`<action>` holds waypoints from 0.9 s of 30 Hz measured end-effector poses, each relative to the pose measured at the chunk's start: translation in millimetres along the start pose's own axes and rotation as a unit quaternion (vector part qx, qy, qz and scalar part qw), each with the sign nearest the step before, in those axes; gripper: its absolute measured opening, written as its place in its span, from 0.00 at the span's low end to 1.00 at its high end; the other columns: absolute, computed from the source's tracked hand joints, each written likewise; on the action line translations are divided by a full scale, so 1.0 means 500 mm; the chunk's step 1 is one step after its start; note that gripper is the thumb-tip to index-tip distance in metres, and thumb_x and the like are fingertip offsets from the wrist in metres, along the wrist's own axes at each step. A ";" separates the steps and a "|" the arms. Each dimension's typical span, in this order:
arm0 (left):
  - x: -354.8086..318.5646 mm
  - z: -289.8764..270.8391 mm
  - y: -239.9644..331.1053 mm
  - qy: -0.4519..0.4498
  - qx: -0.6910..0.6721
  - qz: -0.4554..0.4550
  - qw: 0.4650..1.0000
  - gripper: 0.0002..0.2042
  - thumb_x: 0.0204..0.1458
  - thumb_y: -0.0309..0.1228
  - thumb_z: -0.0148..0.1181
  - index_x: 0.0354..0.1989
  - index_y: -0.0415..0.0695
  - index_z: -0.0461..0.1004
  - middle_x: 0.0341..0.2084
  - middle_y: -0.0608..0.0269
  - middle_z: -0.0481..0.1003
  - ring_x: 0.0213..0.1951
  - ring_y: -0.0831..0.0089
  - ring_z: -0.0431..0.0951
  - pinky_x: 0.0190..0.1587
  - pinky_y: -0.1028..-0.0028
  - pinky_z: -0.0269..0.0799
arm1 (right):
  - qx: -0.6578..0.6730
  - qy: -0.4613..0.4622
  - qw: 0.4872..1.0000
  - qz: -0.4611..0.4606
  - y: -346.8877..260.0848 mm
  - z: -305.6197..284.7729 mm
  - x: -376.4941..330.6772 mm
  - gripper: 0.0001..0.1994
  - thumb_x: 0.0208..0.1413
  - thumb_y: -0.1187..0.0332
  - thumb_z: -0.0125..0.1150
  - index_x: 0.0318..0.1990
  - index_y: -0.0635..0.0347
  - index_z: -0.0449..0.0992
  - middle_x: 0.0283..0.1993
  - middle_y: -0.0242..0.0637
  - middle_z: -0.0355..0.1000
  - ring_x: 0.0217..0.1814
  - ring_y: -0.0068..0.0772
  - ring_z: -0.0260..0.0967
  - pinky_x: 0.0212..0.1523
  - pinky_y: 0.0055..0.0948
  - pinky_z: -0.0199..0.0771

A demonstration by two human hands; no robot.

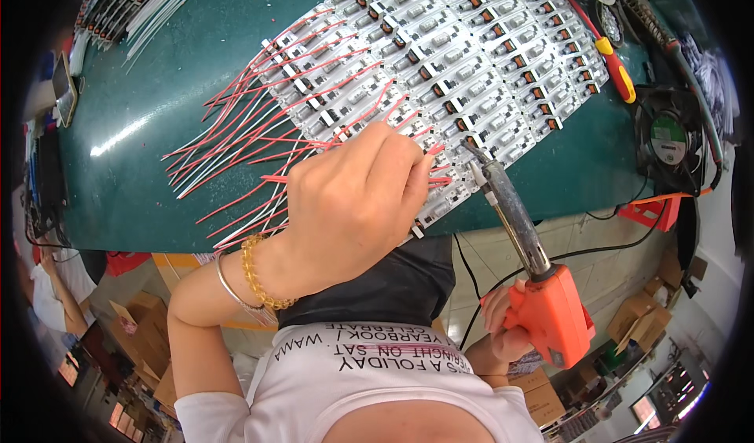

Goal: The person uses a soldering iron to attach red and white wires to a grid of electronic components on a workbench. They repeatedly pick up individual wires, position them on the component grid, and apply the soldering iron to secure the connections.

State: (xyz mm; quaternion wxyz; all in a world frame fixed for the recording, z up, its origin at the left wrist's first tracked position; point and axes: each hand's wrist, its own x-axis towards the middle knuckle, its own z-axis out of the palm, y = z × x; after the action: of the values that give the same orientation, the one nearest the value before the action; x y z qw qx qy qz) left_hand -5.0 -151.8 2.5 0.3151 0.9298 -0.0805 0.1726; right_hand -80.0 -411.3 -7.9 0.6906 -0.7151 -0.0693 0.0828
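Observation:
A panel of small white circuit boards (471, 42) lies at a slant on the green table. My left hand (357, 195) is over its near left part, closed on red wires (275, 179) whose ends stick out beyond the fingers. My right hand (503, 325) is wrapped round the orange handle of a soldering gun (559, 317). The gun's tip is over the boards, just right of my left fingers; whether it touches them I cannot tell. Red and white wires (228, 140) fan out leftward from boards along the panel's left side.
Beyond the panel, a red-and-yellow screwdriver (615, 67) lies at the right, near a black fan (667, 138). A bundle of white wires (165, 11) and more boards (118, 7) are at the far left. A black cable (605, 250) runs below the table edge, near cardboard boxes (640, 317).

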 end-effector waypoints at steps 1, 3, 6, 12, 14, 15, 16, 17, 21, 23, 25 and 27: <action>-0.001 -0.003 0.000 -0.004 0.002 -0.006 1.000 0.08 0.44 0.18 0.67 0.27 0.40 0.72 0.20 0.64 0.72 0.18 0.72 0.73 0.19 0.75 0.65 | -0.002 -0.009 1.000 -0.022 0.009 -0.004 -0.001 0.39 0.55 0.36 0.55 0.52 0.71 0.61 0.14 0.25 0.60 0.13 0.21 0.56 0.17 0.23 0.60; 0.004 -0.008 0.001 -0.014 0.000 -0.014 1.000 0.08 0.45 0.19 0.67 0.27 0.40 0.73 0.20 0.63 0.73 0.18 0.72 0.73 0.20 0.75 0.66 | -0.012 -0.016 0.998 -0.052 0.022 -0.017 -0.011 0.43 0.56 0.35 0.54 0.59 0.74 0.61 0.13 0.25 0.60 0.11 0.20 0.56 0.16 0.23 0.61; 0.017 -0.016 0.009 -0.010 -0.043 -0.038 0.998 0.07 0.44 0.19 0.67 0.27 0.41 0.74 0.19 0.63 0.73 0.18 0.71 0.74 0.21 0.74 0.66 | 0.016 -0.039 0.996 -0.074 0.030 -0.031 -0.017 0.44 0.55 0.34 0.53 0.60 0.72 0.60 0.12 0.25 0.60 0.12 0.20 0.56 0.16 0.23 0.61; -0.001 -0.001 0.012 -0.036 -0.006 0.011 0.999 0.07 0.44 0.20 0.68 0.27 0.42 0.74 0.18 0.65 0.73 0.17 0.71 0.72 0.19 0.74 0.63 | -0.009 -0.019 1.000 -0.016 0.025 -0.039 -0.044 0.44 0.53 0.32 0.53 0.59 0.70 0.63 0.13 0.23 0.59 0.13 0.20 0.56 0.18 0.23 0.62; 0.000 -0.001 0.012 -0.035 -0.008 0.011 0.999 0.07 0.43 0.20 0.68 0.27 0.42 0.74 0.18 0.65 0.73 0.16 0.72 0.71 0.19 0.74 0.63 | -0.040 -0.007 0.999 0.007 0.023 -0.042 -0.050 0.35 0.52 0.34 0.55 0.44 0.65 0.65 0.14 0.26 0.61 0.15 0.24 0.58 0.19 0.25 0.61; 0.001 0.000 0.013 -0.035 -0.010 0.014 0.999 0.07 0.43 0.20 0.68 0.27 0.42 0.74 0.18 0.65 0.73 0.16 0.72 0.71 0.19 0.74 0.62 | -0.052 -0.017 0.998 0.017 0.023 -0.051 -0.053 0.29 0.52 0.37 0.57 0.30 0.60 0.66 0.16 0.28 0.63 0.17 0.29 0.61 0.20 0.27 0.59; 0.001 0.000 0.012 -0.035 -0.010 0.016 0.999 0.07 0.43 0.20 0.68 0.27 0.42 0.74 0.18 0.65 0.73 0.16 0.72 0.71 0.19 0.74 0.62 | -0.065 -0.025 0.997 0.026 0.021 -0.052 -0.050 0.27 0.52 0.40 0.58 0.23 0.57 0.67 0.17 0.30 0.64 0.18 0.31 0.62 0.20 0.28 0.59; 0.001 0.000 0.011 -0.036 -0.009 0.019 0.999 0.07 0.43 0.19 0.68 0.27 0.42 0.74 0.18 0.65 0.73 0.16 0.72 0.71 0.19 0.74 0.62 | -0.079 -0.033 0.996 0.033 0.019 -0.053 -0.046 0.26 0.52 0.42 0.59 0.16 0.54 0.68 0.17 0.31 0.65 0.19 0.34 0.63 0.20 0.29 0.59; 0.001 0.001 0.010 -0.025 -0.011 0.023 0.999 0.08 0.43 0.19 0.68 0.27 0.42 0.74 0.18 0.65 0.72 0.16 0.72 0.71 0.19 0.74 0.62 | -0.204 -0.007 0.978 0.043 0.020 -0.052 -0.065 0.21 0.50 0.48 0.58 0.16 0.53 0.69 0.18 0.30 0.67 0.19 0.34 0.65 0.20 0.29 0.62; 0.001 0.001 0.009 -0.023 -0.011 0.024 0.999 0.08 0.42 0.19 0.68 0.27 0.42 0.74 0.18 0.65 0.72 0.16 0.72 0.71 0.19 0.74 0.62 | -0.254 0.010 0.966 0.039 0.023 -0.054 -0.074 0.20 0.50 0.49 0.57 0.16 0.53 0.69 0.19 0.30 0.68 0.19 0.34 0.67 0.21 0.28 0.63; 0.001 0.002 0.009 -0.021 -0.011 0.026 0.999 0.08 0.42 0.19 0.68 0.27 0.42 0.74 0.18 0.65 0.72 0.16 0.72 0.70 0.19 0.74 0.62 | -0.251 0.011 0.967 0.034 0.022 -0.057 -0.073 0.20 0.51 0.49 0.56 0.17 0.53 0.70 0.19 0.30 0.68 0.19 0.34 0.68 0.21 0.28 0.65; 0.001 0.005 0.010 -0.018 -0.013 0.030 0.999 0.08 0.42 0.19 0.68 0.27 0.42 0.74 0.18 0.65 0.72 0.16 0.72 0.70 0.19 0.74 0.62 | -0.230 0.020 0.973 0.027 0.017 -0.055 -0.067 0.20 0.51 0.49 0.56 0.17 0.53 0.70 0.19 0.30 0.69 0.19 0.33 0.68 0.22 0.28 0.65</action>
State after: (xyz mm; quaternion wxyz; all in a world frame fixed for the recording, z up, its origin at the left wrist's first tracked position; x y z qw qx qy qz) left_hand -5.0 -157.0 3.7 0.3204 0.9256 -0.1164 0.1644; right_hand -106.9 -445.5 -15.0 0.5065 -0.8578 -0.0534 0.0686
